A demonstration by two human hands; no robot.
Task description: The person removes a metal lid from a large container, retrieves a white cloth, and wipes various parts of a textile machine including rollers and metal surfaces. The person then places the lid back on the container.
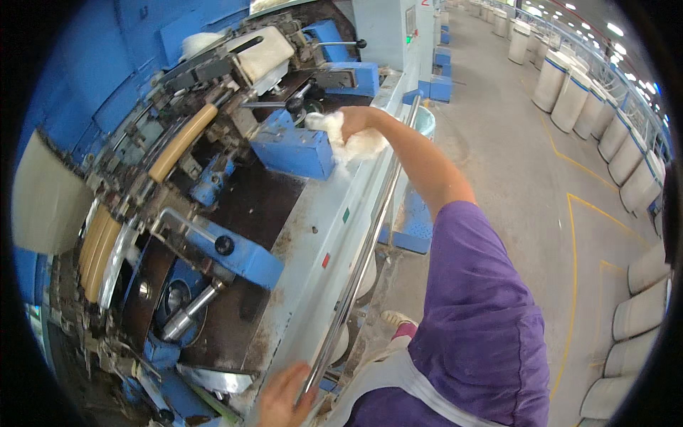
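Observation:
My right arm, in a purple sleeve, stretches forward over a metal rail to the machine's front ledge. There my right hand closes on a fluffy wad of white cotton fibre, beside a worn blue metal block. Part of the wad sticks out past the fingers toward the block; some fibre rests on the ledge. Low in the view, my left hand is beside the rail's near end, slightly blurred, with its fingers apart and nothing seen in it.
The blue machine carries tan rollers, black-knobbed levers and a second blue block. Behind my right forearm stands a pale bin. Rows of tall white cans line the aisle to the right, where yellow lines mark the floor.

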